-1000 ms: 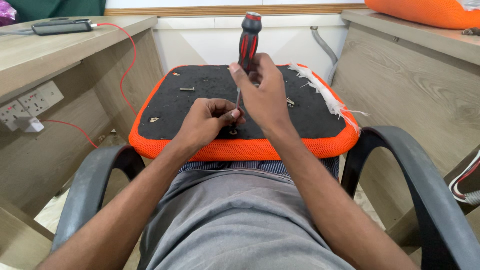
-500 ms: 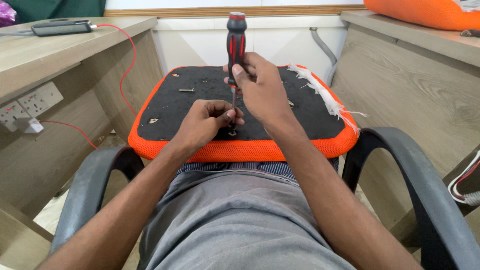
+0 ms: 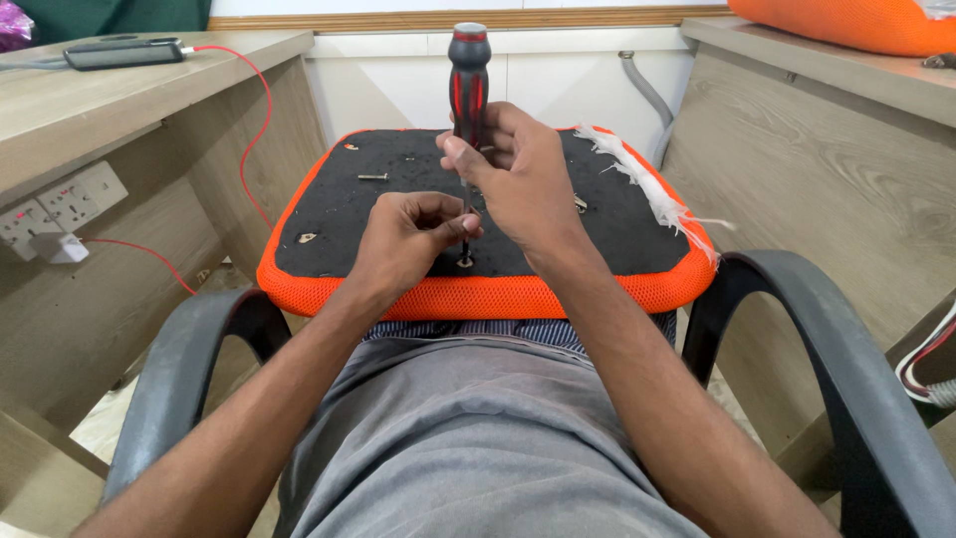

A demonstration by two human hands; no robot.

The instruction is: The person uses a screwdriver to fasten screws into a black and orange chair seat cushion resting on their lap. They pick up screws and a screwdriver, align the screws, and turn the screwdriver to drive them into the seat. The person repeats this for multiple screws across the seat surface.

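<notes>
The right hand (image 3: 518, 184) grips an upright screwdriver (image 3: 468, 90), its tip in a screw (image 3: 465, 261) that left-hand fingers (image 3: 438, 224) pinch on the seat cushion's (image 3: 478, 294) underside; another screw (image 3: 373, 176) lies loose, so fastening appears unfinished.

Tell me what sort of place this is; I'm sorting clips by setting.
Probably an office or workroom. Wooden desks stand on both sides, a wall socket panel has a red cable plugged in, and an orange-edged chair seat is being worked on with a screwdriver.
</notes>
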